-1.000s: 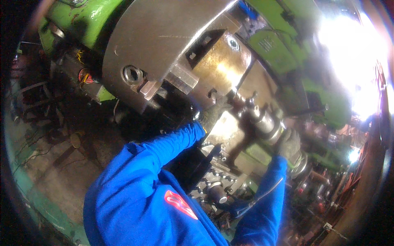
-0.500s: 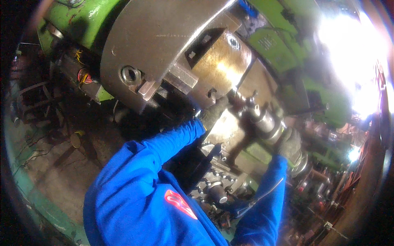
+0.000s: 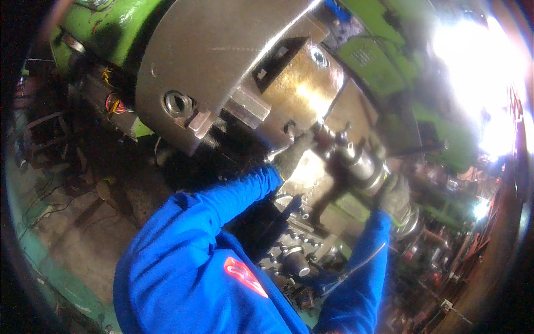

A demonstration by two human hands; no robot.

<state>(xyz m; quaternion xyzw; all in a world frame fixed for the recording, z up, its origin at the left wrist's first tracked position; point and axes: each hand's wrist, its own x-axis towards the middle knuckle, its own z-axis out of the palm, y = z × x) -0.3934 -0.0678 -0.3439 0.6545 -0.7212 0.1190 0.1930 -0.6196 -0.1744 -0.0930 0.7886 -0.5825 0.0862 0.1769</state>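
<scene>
Gloves on both hands, both up against a big lathe. Left hand (image 3: 293, 156) sits right under the brass-coloured workpiece (image 3: 303, 92) clamped in the steel chuck (image 3: 217, 61); its fingers (image 3: 303, 142) look curled onto the near end of a short metal tool (image 3: 356, 164) w/ a cross-handle, just below the workpiece. Right hand (image 3: 394, 195) is lower right of the workpiece, wrapped round the far end of that same tool, fingers closed on it as far as can be seen; glove hides the tips. Two-handed hold prob. because the tool is heavy & needs steadying against the face of the workpiece, one hand guiding the tip, other carrying the back end.

Chuck jaw (image 3: 247, 108) juts out left of the workpiece, square key socket (image 3: 177, 103) further left on the chuck rim. That jaw's corner is close above the left wrist, so little room upward there. Below the workpiece, the machine's carriage w/ bolts & knobs (image 3: 297, 259) crowds the gap between both blue sleeves (image 3: 222, 206). Green machine body (image 3: 389, 67) closes things off up & right of the workpiece; strong glare there washes out detail. Only open room is down-left of the chuck, toward the dirty floor (image 3: 72, 222) w/ scrap & cables.
</scene>
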